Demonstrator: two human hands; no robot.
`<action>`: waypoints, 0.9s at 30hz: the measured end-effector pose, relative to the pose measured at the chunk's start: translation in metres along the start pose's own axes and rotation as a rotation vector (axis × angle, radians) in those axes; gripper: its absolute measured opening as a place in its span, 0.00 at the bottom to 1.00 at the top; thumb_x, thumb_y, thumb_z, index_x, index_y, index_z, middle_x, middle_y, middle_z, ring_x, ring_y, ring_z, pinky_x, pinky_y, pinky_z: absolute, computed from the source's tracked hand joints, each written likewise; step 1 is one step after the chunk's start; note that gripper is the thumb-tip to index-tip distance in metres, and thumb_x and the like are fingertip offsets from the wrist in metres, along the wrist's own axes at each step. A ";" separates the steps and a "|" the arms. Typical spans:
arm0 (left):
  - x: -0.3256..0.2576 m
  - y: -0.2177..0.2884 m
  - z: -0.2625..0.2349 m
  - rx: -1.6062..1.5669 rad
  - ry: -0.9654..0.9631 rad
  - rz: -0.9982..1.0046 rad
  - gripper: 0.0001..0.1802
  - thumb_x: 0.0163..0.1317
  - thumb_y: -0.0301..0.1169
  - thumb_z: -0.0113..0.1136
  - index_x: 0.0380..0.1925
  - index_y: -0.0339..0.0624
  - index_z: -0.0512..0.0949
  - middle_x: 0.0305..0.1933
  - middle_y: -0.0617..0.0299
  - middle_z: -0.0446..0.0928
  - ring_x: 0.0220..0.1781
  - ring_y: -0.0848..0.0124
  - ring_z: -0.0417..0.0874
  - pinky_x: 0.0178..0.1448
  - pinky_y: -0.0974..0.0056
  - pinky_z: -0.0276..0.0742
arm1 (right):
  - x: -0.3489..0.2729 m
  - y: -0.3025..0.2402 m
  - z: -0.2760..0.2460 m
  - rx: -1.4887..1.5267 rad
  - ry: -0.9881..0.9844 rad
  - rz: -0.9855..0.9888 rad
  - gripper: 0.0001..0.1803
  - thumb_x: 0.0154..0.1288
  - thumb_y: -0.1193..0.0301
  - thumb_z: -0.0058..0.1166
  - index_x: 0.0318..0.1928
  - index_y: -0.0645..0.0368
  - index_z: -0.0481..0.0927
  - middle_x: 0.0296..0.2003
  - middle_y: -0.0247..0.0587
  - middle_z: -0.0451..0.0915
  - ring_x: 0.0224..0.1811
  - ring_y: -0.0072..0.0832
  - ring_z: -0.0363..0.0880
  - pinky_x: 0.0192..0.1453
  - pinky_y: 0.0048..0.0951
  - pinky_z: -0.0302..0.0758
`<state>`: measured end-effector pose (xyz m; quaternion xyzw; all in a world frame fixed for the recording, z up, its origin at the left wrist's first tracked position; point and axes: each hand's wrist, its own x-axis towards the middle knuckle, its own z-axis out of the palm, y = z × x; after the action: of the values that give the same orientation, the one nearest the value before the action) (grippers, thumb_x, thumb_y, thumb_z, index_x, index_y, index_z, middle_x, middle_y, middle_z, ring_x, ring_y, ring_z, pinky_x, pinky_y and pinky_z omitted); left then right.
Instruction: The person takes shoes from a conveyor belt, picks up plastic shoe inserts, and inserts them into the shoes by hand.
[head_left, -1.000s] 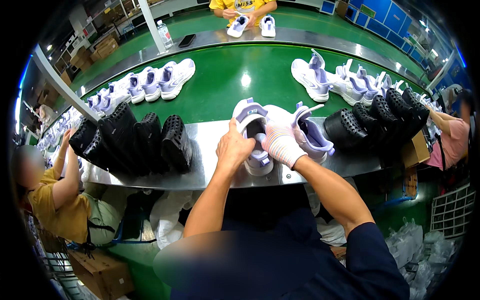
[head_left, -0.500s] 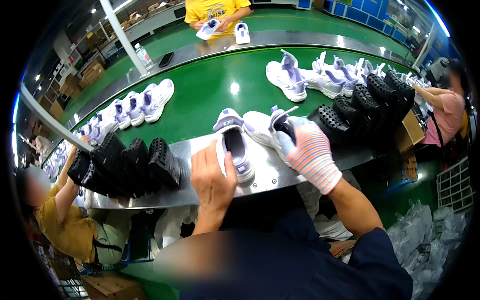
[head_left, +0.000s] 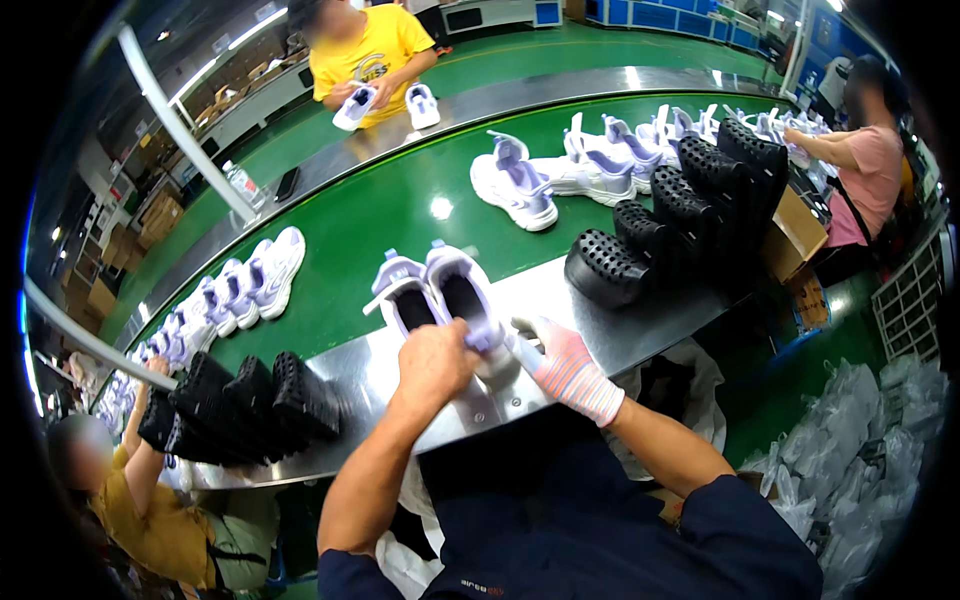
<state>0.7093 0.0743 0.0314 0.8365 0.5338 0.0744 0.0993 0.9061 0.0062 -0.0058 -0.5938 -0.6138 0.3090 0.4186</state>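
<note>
A pair of white and lilac sneakers stands side by side in front of me, the left sneaker [head_left: 397, 285] and the right sneaker [head_left: 463, 290] touching, openings up and heels toward me. My bare left hand [head_left: 437, 365] is closed over their heels, its curled fingers at the inner collars; the exact grip is partly hidden. Just right of the right sneaker's heel, my right hand [head_left: 570, 375], in a striped knit glove, has thumb and fingers apart. Its fingertips come close to the heel, and I cannot tell whether they touch. Nothing shows in that hand.
Black perforated shoe forms stand on the metal ledge [head_left: 545, 300] at left [head_left: 300, 395] and right [head_left: 605, 268]. More sneakers [head_left: 515, 185] line the green belt [head_left: 385, 215]. A person in yellow [head_left: 375, 55] holds a shoe opposite; others work at both sides. Plastic bags [head_left: 850, 460] lie lower right.
My right hand has come out of the right sneaker, which now sits against the left one. My left hand has moved from the left sneaker's side to the heels. The whole view has shifted.
</note>
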 end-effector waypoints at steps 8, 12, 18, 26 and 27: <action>0.172 -0.056 -0.009 0.152 -0.011 -0.093 0.26 0.59 0.46 0.74 0.53 0.45 0.82 0.50 0.44 0.86 0.56 0.46 0.86 0.55 0.46 0.82 | -0.027 0.081 -0.012 -0.881 -0.027 -0.070 0.34 0.77 0.45 0.47 0.66 0.61 0.78 0.67 0.54 0.78 0.69 0.45 0.76 0.69 0.50 0.72; 0.208 0.026 -0.003 0.164 0.206 0.214 0.34 0.56 0.39 0.75 0.64 0.46 0.77 0.54 0.43 0.81 0.61 0.46 0.78 0.63 0.46 0.78 | -0.032 0.090 -0.018 -0.761 0.113 -0.182 0.24 0.71 0.53 0.59 0.55 0.58 0.83 0.63 0.47 0.80 0.67 0.46 0.74 0.68 0.48 0.72; 0.287 0.061 0.064 -0.116 0.050 0.240 0.34 0.57 0.27 0.67 0.67 0.45 0.74 0.49 0.36 0.83 0.54 0.40 0.84 0.61 0.44 0.79 | -0.027 0.080 -0.016 -0.649 0.074 -0.172 0.23 0.71 0.55 0.58 0.55 0.59 0.82 0.62 0.47 0.80 0.67 0.45 0.75 0.68 0.48 0.72; 0.351 0.167 0.082 -0.379 -0.291 0.141 0.45 0.52 0.29 0.59 0.77 0.46 0.65 0.61 0.31 0.80 0.65 0.40 0.82 0.69 0.49 0.77 | -0.025 0.088 -0.023 -0.639 0.021 -0.099 0.25 0.74 0.54 0.52 0.56 0.62 0.82 0.63 0.52 0.79 0.69 0.48 0.72 0.74 0.48 0.67; 0.361 0.168 0.086 -0.311 -0.295 0.125 0.48 0.52 0.32 0.62 0.78 0.44 0.63 0.63 0.32 0.80 0.66 0.42 0.82 0.70 0.51 0.77 | -0.024 0.088 -0.022 -0.644 0.022 -0.091 0.25 0.74 0.54 0.52 0.56 0.62 0.82 0.63 0.52 0.79 0.69 0.48 0.72 0.74 0.48 0.67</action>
<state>1.0283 0.3252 -0.0041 0.8443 0.4428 0.0388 0.2994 0.9660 -0.0114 -0.0762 -0.6711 -0.7012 0.0735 0.2293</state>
